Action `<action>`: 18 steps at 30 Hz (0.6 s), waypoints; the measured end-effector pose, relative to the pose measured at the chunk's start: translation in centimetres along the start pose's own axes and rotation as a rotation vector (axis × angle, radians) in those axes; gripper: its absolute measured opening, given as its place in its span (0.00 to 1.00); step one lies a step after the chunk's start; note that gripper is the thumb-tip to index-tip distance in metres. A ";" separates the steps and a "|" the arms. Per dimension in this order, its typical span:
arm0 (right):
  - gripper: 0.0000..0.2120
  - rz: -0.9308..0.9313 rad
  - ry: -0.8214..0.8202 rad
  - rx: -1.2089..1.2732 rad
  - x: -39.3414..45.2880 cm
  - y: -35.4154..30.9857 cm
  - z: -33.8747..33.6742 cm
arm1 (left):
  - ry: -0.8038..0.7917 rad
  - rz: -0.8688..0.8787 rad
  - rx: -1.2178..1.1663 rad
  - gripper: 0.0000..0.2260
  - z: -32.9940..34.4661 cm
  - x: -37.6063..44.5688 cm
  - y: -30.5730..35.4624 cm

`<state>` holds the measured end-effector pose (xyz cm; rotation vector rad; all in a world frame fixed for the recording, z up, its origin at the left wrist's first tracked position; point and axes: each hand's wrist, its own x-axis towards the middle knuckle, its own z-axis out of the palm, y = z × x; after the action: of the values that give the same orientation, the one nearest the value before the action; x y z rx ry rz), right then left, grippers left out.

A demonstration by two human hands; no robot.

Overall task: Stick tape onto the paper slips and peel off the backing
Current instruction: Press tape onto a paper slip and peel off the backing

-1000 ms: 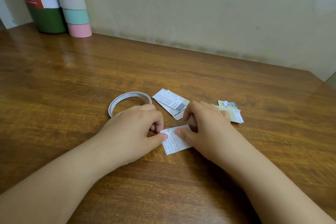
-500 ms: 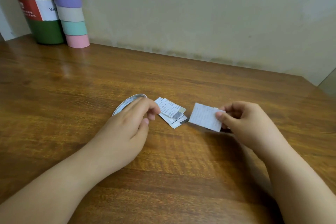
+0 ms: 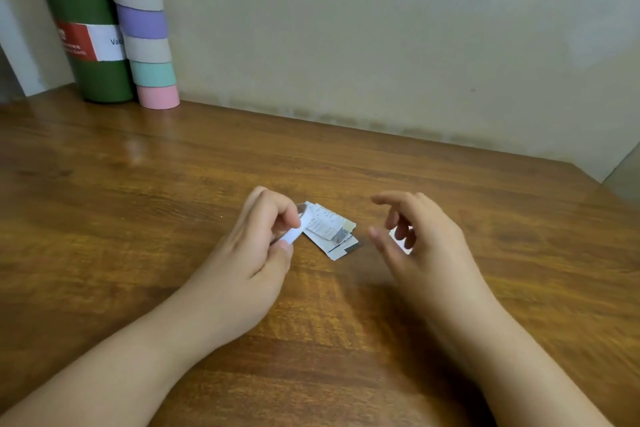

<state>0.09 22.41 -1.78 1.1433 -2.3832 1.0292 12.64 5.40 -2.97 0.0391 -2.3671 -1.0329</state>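
Wooden surface [image 3: 138,218]; the right hand [image 3: 419,239], grip now apart, has put down its paper slip [image 3: 398,241] near mid-surface; the left hand [image 3: 256,246] has lifted the tape roll [image 3: 294,232], pinched beside the slip pile [image 3: 329,229]; likely next slip's taping.

The bench [image 3: 450,204] is brown wood with a smooth, slightly glossy finish. The slips [image 3: 327,227] are thin printed paper, matt. The far left bottle [image 3: 90,45] looks matt green.
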 end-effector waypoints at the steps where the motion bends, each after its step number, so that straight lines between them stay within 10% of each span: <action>1: 0.15 -0.075 -0.039 0.037 -0.2 -0.8 0.6 | -0.018 0.012 -0.019 0.14 0.1 0.0 0.1; 13: 0.05 -0.261 -0.009 0.035 -0.1 -1.5 2.4 | -0.071 -0.088 -0.239 0.21 0.4 0.2 0.5; 18: 0.06 -0.293 0.105 0.047 -0.1 -1.6 2.0 | -0.025 -0.145 -0.174 0.07 0.0 0.5 -0.2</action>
<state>1.44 20.31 -2.45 1.3695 -2.0440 1.0213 12.16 5.16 -2.82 0.1353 -2.3150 -1.3118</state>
